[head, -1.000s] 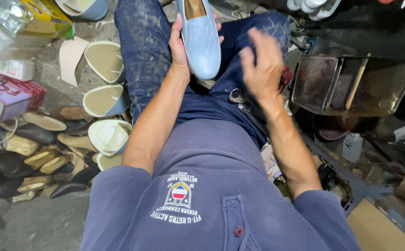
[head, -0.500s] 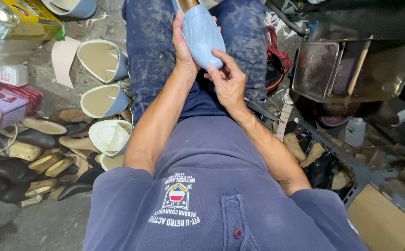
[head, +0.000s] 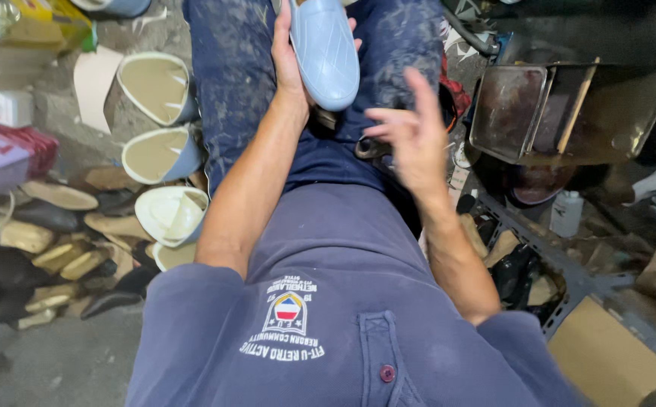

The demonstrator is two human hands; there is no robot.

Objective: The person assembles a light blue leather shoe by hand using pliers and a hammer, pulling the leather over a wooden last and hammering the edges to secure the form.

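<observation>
The right hand (head: 411, 143) has just come off the pale blue shoe (head: 324, 49) and hovers open, seemingly mid-stroke, while the left hand (head: 290, 56) keeps it gripped on the lap.

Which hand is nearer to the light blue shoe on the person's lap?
The left. The left hand holds the light blue shoe along its side, fingers wrapped behind it. The right hand is off the shoe, open in the air below and to its right.
</observation>
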